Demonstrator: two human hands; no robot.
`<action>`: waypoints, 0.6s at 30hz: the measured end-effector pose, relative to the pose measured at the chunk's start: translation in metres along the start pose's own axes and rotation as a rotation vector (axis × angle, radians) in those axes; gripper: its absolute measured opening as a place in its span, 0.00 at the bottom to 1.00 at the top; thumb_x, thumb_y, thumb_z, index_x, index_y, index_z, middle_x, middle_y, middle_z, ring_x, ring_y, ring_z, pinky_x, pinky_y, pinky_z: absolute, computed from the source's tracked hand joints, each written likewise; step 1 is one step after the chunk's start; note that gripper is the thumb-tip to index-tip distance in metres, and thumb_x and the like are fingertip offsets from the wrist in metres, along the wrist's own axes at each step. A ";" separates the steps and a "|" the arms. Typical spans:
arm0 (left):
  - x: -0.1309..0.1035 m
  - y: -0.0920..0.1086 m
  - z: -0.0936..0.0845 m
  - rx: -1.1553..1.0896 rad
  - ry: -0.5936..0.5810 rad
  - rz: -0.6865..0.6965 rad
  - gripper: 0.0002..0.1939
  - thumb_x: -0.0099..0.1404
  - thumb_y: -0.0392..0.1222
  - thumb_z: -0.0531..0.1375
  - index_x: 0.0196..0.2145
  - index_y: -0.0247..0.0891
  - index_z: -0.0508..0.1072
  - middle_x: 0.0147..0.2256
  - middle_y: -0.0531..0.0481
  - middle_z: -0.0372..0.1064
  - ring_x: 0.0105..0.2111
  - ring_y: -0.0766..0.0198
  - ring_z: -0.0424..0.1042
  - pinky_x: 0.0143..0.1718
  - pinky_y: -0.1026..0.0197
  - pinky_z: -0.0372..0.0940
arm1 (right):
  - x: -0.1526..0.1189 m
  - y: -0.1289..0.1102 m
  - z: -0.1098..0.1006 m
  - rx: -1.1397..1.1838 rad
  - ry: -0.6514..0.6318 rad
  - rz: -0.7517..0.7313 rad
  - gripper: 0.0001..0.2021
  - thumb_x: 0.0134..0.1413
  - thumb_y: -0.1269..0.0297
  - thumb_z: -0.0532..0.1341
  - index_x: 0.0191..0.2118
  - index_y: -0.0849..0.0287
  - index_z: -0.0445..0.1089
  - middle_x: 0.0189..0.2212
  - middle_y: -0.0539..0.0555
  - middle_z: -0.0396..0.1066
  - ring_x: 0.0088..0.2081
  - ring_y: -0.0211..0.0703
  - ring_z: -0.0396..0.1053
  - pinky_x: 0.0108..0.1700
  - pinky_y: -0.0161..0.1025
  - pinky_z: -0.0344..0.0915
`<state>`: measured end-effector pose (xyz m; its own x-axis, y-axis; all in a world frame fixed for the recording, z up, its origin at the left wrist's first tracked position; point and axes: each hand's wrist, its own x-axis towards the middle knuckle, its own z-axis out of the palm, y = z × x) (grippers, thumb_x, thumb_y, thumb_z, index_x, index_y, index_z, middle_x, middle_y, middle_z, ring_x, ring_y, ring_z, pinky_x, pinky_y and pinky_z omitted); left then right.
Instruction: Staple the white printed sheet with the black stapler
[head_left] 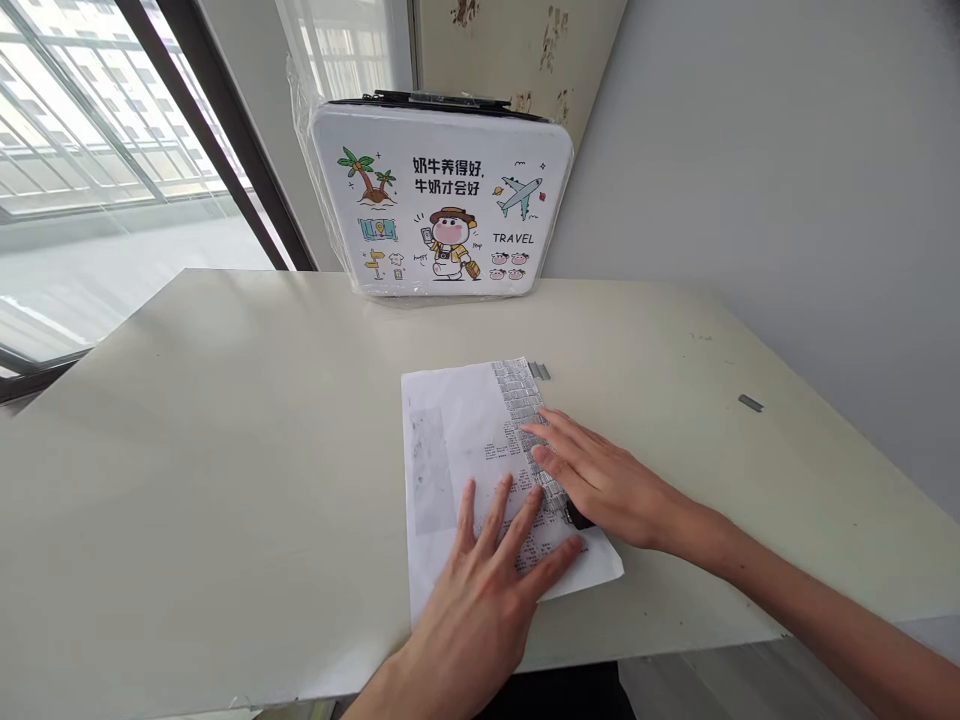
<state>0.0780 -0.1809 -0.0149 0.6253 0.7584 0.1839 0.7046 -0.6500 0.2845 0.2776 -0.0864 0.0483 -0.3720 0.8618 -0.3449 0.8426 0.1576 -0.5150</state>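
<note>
A white sheet of paper with printed text lies on the table, its right lower corner slightly lifted. Down its right side runs a column of grey, finely lined bands; I cannot tell if they are print or separate strips. My left hand lies spread flat on the lower part of the sheet. Above and to its right, my right hand rests with extended fingers over the column. A small black object sits beneath the right palm, mostly hidden, its kind unclear.
A white cartoon-printed case in clear plastic stands at the back of the pale table. One small grey strip lies by the sheet's top right corner, another grey strip farther right. A window is at left, a wall right.
</note>
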 end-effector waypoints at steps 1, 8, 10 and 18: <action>0.000 0.000 0.000 -0.002 -0.001 -0.001 0.48 0.60 0.19 0.53 0.73 0.52 0.54 0.76 0.44 0.36 0.75 0.38 0.32 0.69 0.21 0.40 | 0.000 0.000 0.000 -0.005 0.002 -0.002 0.38 0.70 0.33 0.37 0.74 0.46 0.56 0.77 0.48 0.42 0.77 0.57 0.38 0.75 0.61 0.45; 0.001 0.001 0.002 -0.012 0.003 0.001 0.48 0.59 0.19 0.54 0.73 0.51 0.55 0.76 0.42 0.37 0.75 0.38 0.33 0.69 0.21 0.39 | 0.001 0.000 0.003 -0.036 0.018 -0.005 0.39 0.69 0.33 0.37 0.74 0.47 0.56 0.77 0.49 0.41 0.77 0.57 0.37 0.75 0.61 0.45; 0.001 0.001 0.002 -0.013 0.007 0.002 0.48 0.59 0.19 0.54 0.73 0.51 0.55 0.76 0.42 0.37 0.75 0.37 0.33 0.69 0.21 0.38 | 0.001 0.001 0.004 -0.040 0.025 -0.010 0.38 0.69 0.33 0.37 0.74 0.46 0.56 0.77 0.49 0.42 0.77 0.56 0.37 0.75 0.60 0.45; 0.001 -0.001 0.004 -0.011 0.011 0.010 0.49 0.60 0.19 0.54 0.73 0.51 0.53 0.76 0.41 0.35 0.75 0.36 0.33 0.68 0.21 0.40 | 0.003 0.000 0.003 -0.058 0.008 0.007 0.39 0.69 0.32 0.36 0.74 0.47 0.56 0.77 0.49 0.41 0.77 0.53 0.36 0.76 0.58 0.43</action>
<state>0.0790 -0.1797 -0.0185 0.6288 0.7521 0.1973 0.6942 -0.6573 0.2933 0.2754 -0.0855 0.0445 -0.3629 0.8669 -0.3417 0.8664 0.1789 -0.4663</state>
